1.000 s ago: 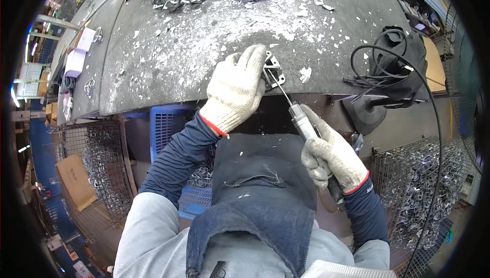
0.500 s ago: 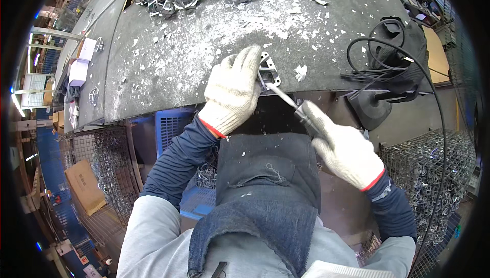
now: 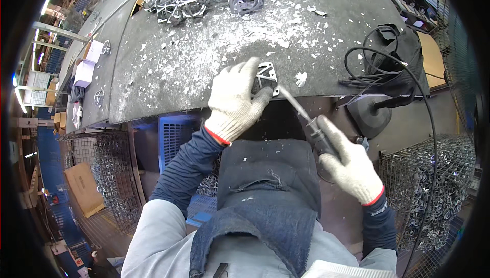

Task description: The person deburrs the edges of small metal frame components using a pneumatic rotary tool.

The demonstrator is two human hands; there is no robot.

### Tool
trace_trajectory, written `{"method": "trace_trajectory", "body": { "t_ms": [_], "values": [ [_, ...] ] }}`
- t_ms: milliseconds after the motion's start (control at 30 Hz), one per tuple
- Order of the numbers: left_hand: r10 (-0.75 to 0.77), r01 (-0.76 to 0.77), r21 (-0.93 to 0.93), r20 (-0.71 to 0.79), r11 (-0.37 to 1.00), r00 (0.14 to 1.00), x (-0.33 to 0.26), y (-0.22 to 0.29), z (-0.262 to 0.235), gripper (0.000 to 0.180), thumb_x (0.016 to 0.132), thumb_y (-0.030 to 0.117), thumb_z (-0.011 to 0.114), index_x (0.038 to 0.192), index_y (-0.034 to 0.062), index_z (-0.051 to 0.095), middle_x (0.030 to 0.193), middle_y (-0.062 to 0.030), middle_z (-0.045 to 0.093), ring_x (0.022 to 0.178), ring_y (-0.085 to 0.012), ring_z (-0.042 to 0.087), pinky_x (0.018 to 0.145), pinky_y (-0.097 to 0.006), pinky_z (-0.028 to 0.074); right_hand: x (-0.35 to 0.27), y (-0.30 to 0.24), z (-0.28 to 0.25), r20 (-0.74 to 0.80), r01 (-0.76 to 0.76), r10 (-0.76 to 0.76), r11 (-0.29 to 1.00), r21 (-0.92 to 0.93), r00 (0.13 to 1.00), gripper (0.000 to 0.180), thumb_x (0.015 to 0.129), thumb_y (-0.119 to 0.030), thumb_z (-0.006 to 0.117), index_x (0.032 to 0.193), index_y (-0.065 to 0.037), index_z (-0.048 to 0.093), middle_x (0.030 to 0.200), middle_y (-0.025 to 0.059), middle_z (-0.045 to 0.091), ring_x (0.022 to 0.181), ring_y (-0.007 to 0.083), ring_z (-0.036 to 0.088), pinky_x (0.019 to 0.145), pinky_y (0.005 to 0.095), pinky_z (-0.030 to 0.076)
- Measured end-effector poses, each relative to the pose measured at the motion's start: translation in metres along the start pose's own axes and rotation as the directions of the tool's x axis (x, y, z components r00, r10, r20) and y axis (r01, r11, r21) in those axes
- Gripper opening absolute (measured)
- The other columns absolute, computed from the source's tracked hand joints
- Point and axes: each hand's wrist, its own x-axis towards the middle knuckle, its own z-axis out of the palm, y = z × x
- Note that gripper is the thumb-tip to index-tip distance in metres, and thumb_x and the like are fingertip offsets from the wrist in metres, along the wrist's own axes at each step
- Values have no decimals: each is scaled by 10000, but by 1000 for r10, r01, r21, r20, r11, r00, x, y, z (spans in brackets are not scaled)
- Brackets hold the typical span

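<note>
At the near edge of the bench, my left hand (image 3: 236,94), in a white knit glove, grips a small silver metal bracket (image 3: 266,72) with open cut-outs. The thumb presses on its near end, and the palm and fingers hide its left side. My right hand (image 3: 352,161), gloved the same way, is closed around the dark handle of a hand tool (image 3: 297,104) with a long silver shaft. The shaft is smeared by motion, so I cannot tell whether it is a file or a scraper. Its tip points at the bracket's near right corner, close beside it.
White flakes (image 3: 301,78) litter the grey workbench (image 3: 163,84). A pile of metal frames (image 3: 186,0) lies at the back. A dark bag with a looped black cable (image 3: 393,69) sits at the right. Wire cages (image 3: 431,191) of metal parts and a blue crate (image 3: 171,135) stand below.
The tool's shaft has come out of the bracket's opening and shifted slightly right and nearer me. My left thumb now shows on the bracket's near end. The whole view has shifted slightly.
</note>
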Motion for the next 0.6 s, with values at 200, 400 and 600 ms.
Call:
{"method": "trace_trajectory", "body": {
  "t_ms": [200, 400, 600],
  "values": [
    [173, -153, -155, 126, 976, 977, 18, -26, -8, 699, 933, 219, 897, 1564, 25, 666, 1492, -219, 736, 1380, -436, 683, 1182, -538, 507, 23, 6, -16, 17, -5, 7, 993, -120, 1000, 817, 993, -85, 731, 1769, -171, 490, 1415, 260, 771, 1226, 431, 791, 1069, 460, 614],
    [224, -205, -150, 127, 967, 966, 26, -32, -9, 748, 928, 204, 895, 1615, 44, 647, 1516, -213, 727, 1420, -416, 668, 1207, -533, 489, 37, 25, -17, -53, 14, -52, 829, -560, 997, 786, 1019, -198, 799, 1747, -286, 516, 909, 184, 721, 874, 439, 751, 807, 549, 610],
    [201, -187, -107, 136, 977, 970, 23, -37, -6, 778, 916, 193, 896, 1634, 50, 631, 1502, -205, 720, 1403, -423, 656, 1204, -527, 488, 28, 25, -20, 7, 108, -125, 830, -547, 992, 796, 1014, -216, 797, 1752, -283, 506, 894, 172, 724, 824, 389, 760, 782, 519, 620]
  ]
}}
